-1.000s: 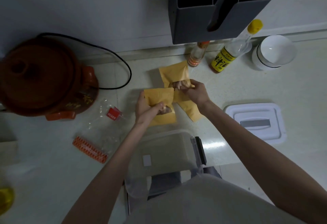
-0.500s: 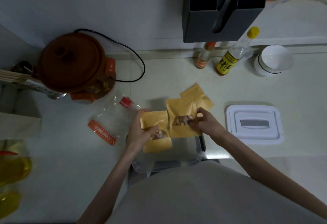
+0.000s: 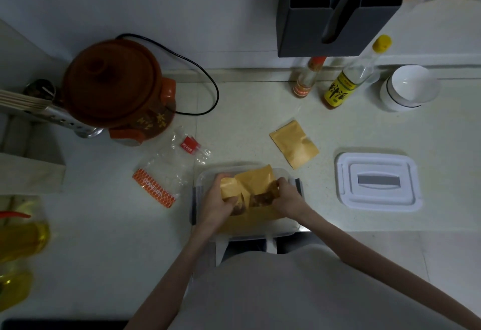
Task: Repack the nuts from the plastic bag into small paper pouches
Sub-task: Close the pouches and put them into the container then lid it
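My left hand (image 3: 217, 200) curls round one filled pouch (image 3: 229, 190), thumb pinching its face near the window where the nuts (image 3: 261, 199) show brown; my right hand (image 3: 287, 197) pinches a second pouch (image 3: 256, 180) by its edge, and the two overlap between my hands. I hold both low over the open clear tub (image 3: 291, 229), just under my grip, so they can be laid flat inside, judging by how they sit within its rim; whether either already rests on the tub floor I cannot tell. Beyond my right hand a third pouch (image 3: 294, 143) lies alone on the counter (image 3: 247, 126), apparently next to be gathered. Further right, well apart, the tub's white lid (image 3: 377, 181) lies set aside, likely for closing afterwards. To the left of my grip sprawls the plastic bag (image 3: 170, 171) with its orange strip, flat and seemingly emptied. Further left stands a brown cooker (image 3: 114, 87); ahead, by the wall, two bottles (image 3: 346, 82) and a white bowl (image 3: 408, 87). The repacking looks nearly done.
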Motion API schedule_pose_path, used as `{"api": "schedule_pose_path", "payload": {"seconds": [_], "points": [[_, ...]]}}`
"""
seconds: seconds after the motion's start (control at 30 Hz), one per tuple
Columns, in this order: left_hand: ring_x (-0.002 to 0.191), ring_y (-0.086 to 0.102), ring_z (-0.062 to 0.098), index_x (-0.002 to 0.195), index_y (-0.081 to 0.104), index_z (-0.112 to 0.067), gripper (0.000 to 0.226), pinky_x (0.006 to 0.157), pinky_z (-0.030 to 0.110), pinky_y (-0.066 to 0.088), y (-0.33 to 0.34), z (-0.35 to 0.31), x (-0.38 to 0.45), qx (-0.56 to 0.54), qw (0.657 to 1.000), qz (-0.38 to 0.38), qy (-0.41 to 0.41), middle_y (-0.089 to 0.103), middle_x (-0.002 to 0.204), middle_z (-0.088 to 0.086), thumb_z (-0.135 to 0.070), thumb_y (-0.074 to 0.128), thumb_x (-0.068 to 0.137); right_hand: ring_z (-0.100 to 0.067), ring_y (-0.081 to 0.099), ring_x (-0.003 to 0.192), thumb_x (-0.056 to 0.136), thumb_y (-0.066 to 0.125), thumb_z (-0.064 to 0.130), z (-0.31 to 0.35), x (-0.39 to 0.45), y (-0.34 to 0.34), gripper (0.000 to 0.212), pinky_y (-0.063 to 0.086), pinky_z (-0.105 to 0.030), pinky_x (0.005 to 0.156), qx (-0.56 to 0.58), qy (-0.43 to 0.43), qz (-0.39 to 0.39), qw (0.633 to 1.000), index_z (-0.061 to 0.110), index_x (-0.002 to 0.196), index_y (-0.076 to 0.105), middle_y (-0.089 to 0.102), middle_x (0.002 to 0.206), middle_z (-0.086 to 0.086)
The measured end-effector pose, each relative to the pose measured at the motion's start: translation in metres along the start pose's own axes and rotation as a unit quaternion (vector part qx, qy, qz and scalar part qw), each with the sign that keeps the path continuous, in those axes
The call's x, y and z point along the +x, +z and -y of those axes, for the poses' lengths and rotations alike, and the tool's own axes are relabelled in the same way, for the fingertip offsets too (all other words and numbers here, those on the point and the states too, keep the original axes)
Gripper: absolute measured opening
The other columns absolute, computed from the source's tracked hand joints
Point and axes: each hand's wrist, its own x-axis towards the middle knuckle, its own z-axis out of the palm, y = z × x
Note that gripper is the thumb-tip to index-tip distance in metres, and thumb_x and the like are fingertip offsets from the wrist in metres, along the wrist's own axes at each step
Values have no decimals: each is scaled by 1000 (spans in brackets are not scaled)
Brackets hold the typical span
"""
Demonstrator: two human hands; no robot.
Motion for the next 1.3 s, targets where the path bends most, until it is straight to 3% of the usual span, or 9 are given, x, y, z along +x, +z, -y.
{"api": "schedule_pose_path", "payload": {"seconds": [0.1, 0.2, 0.37, 0.43, 0.6, 0.7, 0.83, 1.07, 1.3], "points": [[94, 58, 13, 122, 47, -34, 52, 65, 25, 50, 0, -10, 16, -12, 1000, -17, 4, 58, 108, -2, -5, 68, 84, -5, 39, 70, 77, 49, -6, 11, 12, -5, 37, 32, -20, 49, -6, -20, -49, 999, 15, 102, 32, 35, 82, 5], [96, 59, 12, 122, 49, -29, 52, 80, 32, 55, -1, -23, 34, -9, 999, -31, 28, 58, 114, 1, 0, 68, 83, -8, 42, 68, 79, 49, -7, 17, 24, -12, 38, 33, -20, 48, -33, -49, -101, 993, 12, 109, 35, 35, 79, 7], [111, 44, -2, 135, 50, -22, 52, 85, 5, 31, -4, -31, 47, 114, 986, -85, 84, 40, 141, -3, -6, 65, 88, -26, 58, 96, 84, 49, -3, 17, 24, -23, 46, 51, -33, 75, -91, -102, -124, 983, 7, 128, 41, 55, 110, -10], [121, 46, 9, 128, 57, -19, 42, 92, 12, 35, -11, -29, 44, 154, 973, -119, 125, 40, 140, -2, -6, 63, 88, -26, 60, 97, 82, 47, -5, 15, 19, -34, 40, 54, -33, 80, -99, -146, -128, 976, 7, 119, 56, 63, 105, -12], [132, 38, 23, 129, 54, -14, 51, 110, 43, 39, -25, -19, 42, 187, 937, -190, 227, 41, 138, 5, 3, 63, 81, -21, 63, 71, 74, 47, -6, 13, 29, -74, 29, 52, -29, 64, -7, -162, -232, 959, 9, 85, 69, 71, 83, -8], [141, 29, 24, 144, 38, -17, 62, 113, 42, 30, -29, -8, 50, 149, 957, -181, 168, 34, 150, 6, -3, 59, 87, -26, 65, 81, 70, 46, -6, 9, 57, -96, 35, 54, -35, 74, 6, -122, -279, 952, 9, 88, 71, 71, 91, -10], [143, 30, 20, 151, 30, -19, 55, 115, 40, 32, -26, 6, 57, 52, 987, -141, 61, 30, 156, 2, -11, 47, 99, -33, 58, 104, 73, 52, 0, -9, 96, -104, 41, 50, -37, 86, -33, -49, -230, 971, 8, 112, 64, 61, 115, -17], [137, 39, 24, 150, 30, -18, 51, 109, 43, 39, -21, 12, 59, 90, 981, -164, 52, 32, 155, 3, -19, 42, 101, -37, 37, 123, 83, 68, 19, -33, 124, -83, 67, 39, -52, 99, -62, 8, -177, 982, 12, 138, 31, 36, 134, -17], [130, 47, 27, 145, 38, -16, 44, 103, 45, 44, -18, 12, 59, 110, 972, -198, 60, 40, 148, 4, -19, 43, 101, -38, 36, 120, 79, 72, 22, -33, 131, -74, 71, 38, -49, 98, -130, 58, -216, 966, 4, 133, 30, 36, 131, -21]]}}
